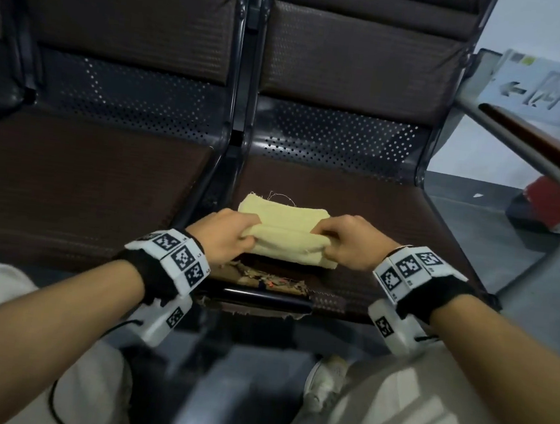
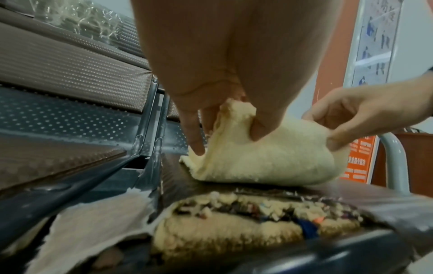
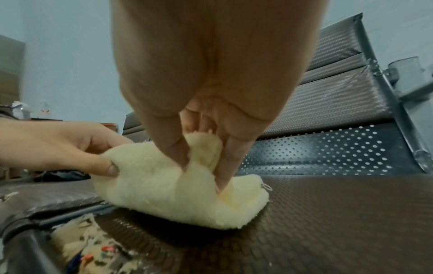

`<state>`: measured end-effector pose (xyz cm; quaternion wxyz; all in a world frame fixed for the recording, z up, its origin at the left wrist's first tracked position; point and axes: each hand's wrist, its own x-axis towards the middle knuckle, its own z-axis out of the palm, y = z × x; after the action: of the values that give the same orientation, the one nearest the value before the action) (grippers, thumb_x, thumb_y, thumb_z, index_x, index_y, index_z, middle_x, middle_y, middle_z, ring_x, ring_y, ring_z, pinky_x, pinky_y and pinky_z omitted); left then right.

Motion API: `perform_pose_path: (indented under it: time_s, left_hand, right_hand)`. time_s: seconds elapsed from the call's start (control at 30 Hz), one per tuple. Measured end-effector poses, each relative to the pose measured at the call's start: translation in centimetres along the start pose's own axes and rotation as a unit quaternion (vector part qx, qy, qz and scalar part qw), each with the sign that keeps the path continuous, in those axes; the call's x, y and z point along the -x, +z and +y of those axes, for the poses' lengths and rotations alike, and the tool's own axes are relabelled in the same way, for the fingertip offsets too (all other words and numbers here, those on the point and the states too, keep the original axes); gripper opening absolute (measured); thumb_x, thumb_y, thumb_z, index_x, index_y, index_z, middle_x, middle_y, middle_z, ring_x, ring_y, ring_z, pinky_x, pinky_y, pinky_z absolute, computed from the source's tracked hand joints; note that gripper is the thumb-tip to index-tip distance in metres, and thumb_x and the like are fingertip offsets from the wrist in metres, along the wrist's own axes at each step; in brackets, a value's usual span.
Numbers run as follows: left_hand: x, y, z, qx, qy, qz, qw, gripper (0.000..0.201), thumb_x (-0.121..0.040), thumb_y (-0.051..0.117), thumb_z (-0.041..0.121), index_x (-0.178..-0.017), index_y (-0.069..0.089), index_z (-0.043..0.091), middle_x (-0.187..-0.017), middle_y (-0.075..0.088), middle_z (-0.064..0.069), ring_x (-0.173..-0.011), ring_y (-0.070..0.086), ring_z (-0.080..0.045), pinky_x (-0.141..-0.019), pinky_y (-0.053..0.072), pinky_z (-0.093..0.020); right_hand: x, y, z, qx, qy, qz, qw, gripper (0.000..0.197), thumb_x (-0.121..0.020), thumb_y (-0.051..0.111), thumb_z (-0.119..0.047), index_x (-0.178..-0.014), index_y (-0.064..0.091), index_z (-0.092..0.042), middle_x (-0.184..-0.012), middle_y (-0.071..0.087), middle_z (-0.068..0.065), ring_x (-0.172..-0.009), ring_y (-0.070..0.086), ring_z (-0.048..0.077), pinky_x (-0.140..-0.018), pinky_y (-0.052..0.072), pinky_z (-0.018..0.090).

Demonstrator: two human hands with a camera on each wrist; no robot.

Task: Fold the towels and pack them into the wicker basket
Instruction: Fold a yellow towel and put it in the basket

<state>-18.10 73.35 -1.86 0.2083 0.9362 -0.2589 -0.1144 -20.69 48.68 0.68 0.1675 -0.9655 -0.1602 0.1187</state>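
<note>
You are facing a row of dark brown padded waiting-room seats on a perforated metal frame [image 1: 325, 189]; the one at your 12 o'clock carries the work, and its front edge is torn open, with a patch of crumbling yellow foam stuffing [image 2: 246, 228] exposed at 6 o'clock from the towel. A curved grey metal armrest with a reddish wooden top [image 1: 550, 162] runs at 2 o'clock, and a pale wall sign with an arrow [image 1: 550, 91] hangs beyond it.

The small pale yellow terry towel [image 1: 285, 215] lies on that seat cushion, near its front and just behind the tear. It looks soft and thick, already doubled into a narrow rectangle, with a frayed far-left corner and a loose thread [image 1: 283, 196] curling off the far edge at 12 o'clock.

Your left hand [image 1: 225, 237] pinches the near-left end of the towel between thumb and fingers, the cloth bunching up inside the grip. Your right hand [image 1: 351, 241] does the same at the near-right end, thumb under and fingers over the raised layer. Together they lift the near edge while the rest stays down on the cushion.

I would say you are midway through folding this towel: at least one fold is in, another is in progress. No wicker basket shows in any view and no other towels are visible, so all packing seems to remain.
</note>
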Motion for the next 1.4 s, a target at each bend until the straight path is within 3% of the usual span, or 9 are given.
perform_pose_path:
  time_s: [0.1,0.37,0.53,0.67,0.9,1.07,1.23,1.3,1.4]
  left_hand:
    - [-0.5,-0.8,0.3,0.050,-0.010,0.008,0.999,0.009,-0.087,0.048,0.019,-0.089,0.056,0.015,-0.081,0.062,-0.006,-0.075,0.059,-0.024,-0.068,0.049,-0.038]
    - [-4.2,-2.8,-0.8,0.033,-0.047,-0.089,0.994,0.012,-0.094,0.045,0.022,-0.097,0.051,0.011,-0.094,0.057,-0.006,-0.087,0.055,-0.023,-0.071,0.041,-0.034]
    - [-6.9,-3.0,-2.8,0.035,-0.066,-0.145,0.987,0.015,-0.096,0.046,0.021,-0.106,0.052,0.012,-0.102,0.047,-0.005,-0.084,0.059,-0.023,-0.061,0.053,-0.035]
    - [-8.4,-2.9,-4.2,-0.067,-0.040,-0.151,0.985,0.022,-0.096,0.048,0.031,-0.112,0.054,0.017,-0.110,0.049,-0.005,-0.099,0.053,-0.021,-0.087,0.044,-0.035]
    - [-9.8,-1.4,-4.9,-0.031,-0.030,-0.143,0.989,0.026,-0.093,0.054,0.029,-0.115,0.047,0.017,-0.110,0.058,-0.005,-0.097,0.056,-0.019,-0.087,0.047,-0.039]
    - [-9.5,-1.0,-3.7,-0.006,-0.020,-0.195,0.981,0.048,-0.095,0.050,0.032,-0.136,0.028,0.020,-0.102,0.050,0.001,-0.075,0.055,-0.011,-0.063,0.049,-0.030]
    - [-8.5,-0.9,-2.3,-0.029,-0.022,-0.222,0.974,0.062,-0.093,0.048,0.044,-0.142,0.019,0.020,-0.109,0.057,-0.004,-0.077,0.067,-0.023,-0.073,0.056,-0.038]
    - [-8.4,-1.5,-2.0,-0.048,-0.026,-0.223,0.973,0.082,-0.088,0.049,0.057,-0.147,0.007,0.019,-0.120,0.058,-0.008,-0.091,0.066,-0.021,-0.081,0.054,-0.035]
    - [-8.4,-2.4,-1.3,-0.036,-0.033,-0.184,0.982,0.118,-0.070,0.058,0.071,-0.149,-0.012,0.020,-0.155,0.019,-0.011,-0.138,0.033,-0.025,-0.110,0.034,-0.039]
  right_hand:
    - [-0.6,0.1,0.0,0.041,0.019,-0.046,0.998,0.044,-0.072,0.079,-0.037,-0.107,0.061,-0.018,-0.092,0.058,-0.006,-0.086,0.051,0.014,-0.073,0.037,0.025]
    - [-4.9,-2.0,1.6,-0.044,0.070,-0.002,0.997,0.031,-0.080,0.071,-0.026,-0.108,0.060,-0.024,-0.097,0.061,-0.005,-0.089,0.056,0.014,-0.068,0.039,0.023]
    - [-7.5,-0.9,3.4,-0.123,0.113,0.011,0.986,0.030,-0.083,0.070,-0.032,-0.109,0.060,-0.021,-0.099,0.061,-0.004,-0.091,0.056,0.012,-0.065,0.040,0.021]
    - [-9.5,-0.6,4.3,-0.076,0.122,0.021,0.989,0.033,-0.083,0.068,-0.040,-0.109,0.059,-0.022,-0.093,0.057,-0.007,-0.086,0.053,0.010,-0.058,0.035,0.017]
    - [-10.7,-0.2,5.9,0.013,0.253,-0.083,0.964,0.059,-0.078,0.056,-0.069,-0.086,0.064,-0.012,-0.071,0.067,0.002,-0.059,0.059,0.010,-0.052,0.044,0.024]
    - [-10.9,0.5,6.4,-0.082,0.293,-0.148,0.941,0.077,-0.084,0.047,-0.068,-0.125,0.053,-0.004,-0.110,0.061,0.006,-0.092,0.062,0.021,-0.077,0.053,0.032]
    - [-10.4,0.4,5.1,-0.166,0.263,-0.120,0.943,0.069,-0.088,0.054,-0.054,-0.137,0.045,-0.007,-0.134,0.054,0.007,-0.118,0.054,0.024,-0.103,0.042,0.039]
    - [-10.0,-0.1,4.0,-0.174,0.221,-0.090,0.955,0.062,-0.086,0.060,-0.049,-0.131,0.050,-0.008,-0.126,0.058,0.005,-0.115,0.056,0.023,-0.100,0.044,0.038]
    - [-9.0,-1.7,1.5,-0.167,0.132,-0.018,0.977,0.037,-0.081,0.071,-0.039,-0.104,0.052,-0.017,-0.095,0.059,-0.006,-0.091,0.057,0.010,-0.071,0.045,0.023]
